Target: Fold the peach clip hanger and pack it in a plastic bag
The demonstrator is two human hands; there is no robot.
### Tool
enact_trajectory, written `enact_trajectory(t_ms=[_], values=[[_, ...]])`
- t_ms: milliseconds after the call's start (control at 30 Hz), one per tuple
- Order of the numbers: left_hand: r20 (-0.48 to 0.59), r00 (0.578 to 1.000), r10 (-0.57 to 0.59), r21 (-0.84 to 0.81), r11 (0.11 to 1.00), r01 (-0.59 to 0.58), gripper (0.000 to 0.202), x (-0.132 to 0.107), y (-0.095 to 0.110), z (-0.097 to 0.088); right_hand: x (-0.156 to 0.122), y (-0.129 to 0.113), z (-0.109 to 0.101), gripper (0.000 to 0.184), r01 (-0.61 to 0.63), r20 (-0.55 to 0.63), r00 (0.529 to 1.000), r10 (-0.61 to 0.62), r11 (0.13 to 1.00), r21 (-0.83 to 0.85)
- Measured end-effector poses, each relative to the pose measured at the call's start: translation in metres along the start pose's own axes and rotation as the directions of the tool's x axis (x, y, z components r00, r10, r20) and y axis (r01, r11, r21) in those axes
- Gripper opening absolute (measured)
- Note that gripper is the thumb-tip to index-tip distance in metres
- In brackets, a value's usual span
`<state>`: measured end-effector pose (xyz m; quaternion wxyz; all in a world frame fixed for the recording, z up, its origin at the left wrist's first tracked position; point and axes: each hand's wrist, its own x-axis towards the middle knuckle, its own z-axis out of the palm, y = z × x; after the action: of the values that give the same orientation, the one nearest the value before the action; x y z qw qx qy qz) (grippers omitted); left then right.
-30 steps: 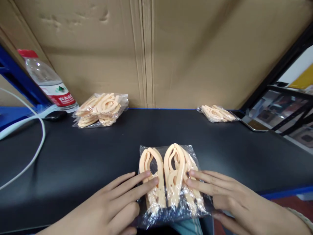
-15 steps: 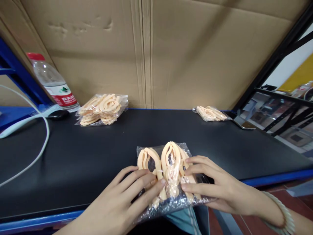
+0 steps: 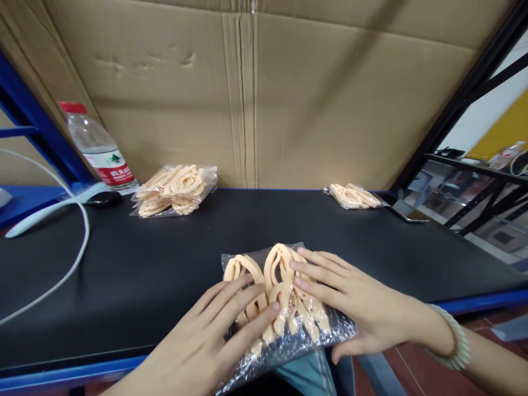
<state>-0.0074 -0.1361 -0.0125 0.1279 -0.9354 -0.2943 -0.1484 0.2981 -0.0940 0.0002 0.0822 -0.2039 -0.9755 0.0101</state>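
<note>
A clear plastic bag point(image 3: 289, 344) lies at the table's front edge, its near end hanging over. Inside are several cream-coloured looped pieces point(image 3: 280, 269); what they are made of I cannot tell. My left hand point(image 3: 231, 319) rests flat on the bag's left side with its fingers stretched out. On the right side, my right hand point(image 3: 346, 297) lies over the bag, fingers extended and thumb apart below. A pale beaded bracelet point(image 3: 457, 338) circles my right wrist.
Similar filled bags point(image 3: 175, 190) are piled at the back left, and another bag point(image 3: 355, 196) lies at the back right beside a phone point(image 3: 408, 212). A water bottle point(image 3: 105, 157), a dark mouse-like object point(image 3: 104, 199) and a white cable point(image 3: 86, 236) are on the left. Cardboard point(image 3: 289, 99) stands behind.
My right hand has slid left and up over the bag and its fingers lie flatter. The bag has shifted slightly left. My left hand has hardly moved.
</note>
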Motion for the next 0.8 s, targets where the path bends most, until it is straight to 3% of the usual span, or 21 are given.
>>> enact_trajectory(t_ms=[100,233,433,533,667,800], values=[[0.053,0.998,0.041,0.046,0.998,-0.043,0.087,-0.001,-0.001,0.001,0.014,0.01,-0.008,0.094,0.075,0.051,0.996,-0.076,0.997,0.028],[0.042,0.995,0.093,0.055,0.994,-0.095,0.086,-0.005,-0.005,0.008,0.026,0.014,-0.008,0.086,0.157,0.097,0.981,-0.165,0.984,0.089],[0.006,0.993,0.122,0.051,0.991,-0.122,0.075,-0.009,-0.004,0.009,0.011,0.006,0.004,0.089,0.179,-0.059,0.983,-0.173,0.977,0.12],[0.025,0.989,0.145,0.057,0.988,-0.146,0.072,-0.008,-0.003,0.005,0.004,0.0,0.003,0.08,0.163,-0.022,0.987,-0.162,0.984,0.068],[-0.007,0.992,0.126,0.067,0.99,-0.125,0.071,-0.006,-0.003,0.004,0.004,-0.004,0.0,0.083,0.102,0.064,0.993,-0.103,0.995,0.012],[-0.032,0.992,0.125,0.087,0.989,-0.122,0.065,-0.007,-0.002,0.008,0.002,-0.012,0.003,0.082,0.085,0.02,0.996,-0.084,0.996,-0.017]])
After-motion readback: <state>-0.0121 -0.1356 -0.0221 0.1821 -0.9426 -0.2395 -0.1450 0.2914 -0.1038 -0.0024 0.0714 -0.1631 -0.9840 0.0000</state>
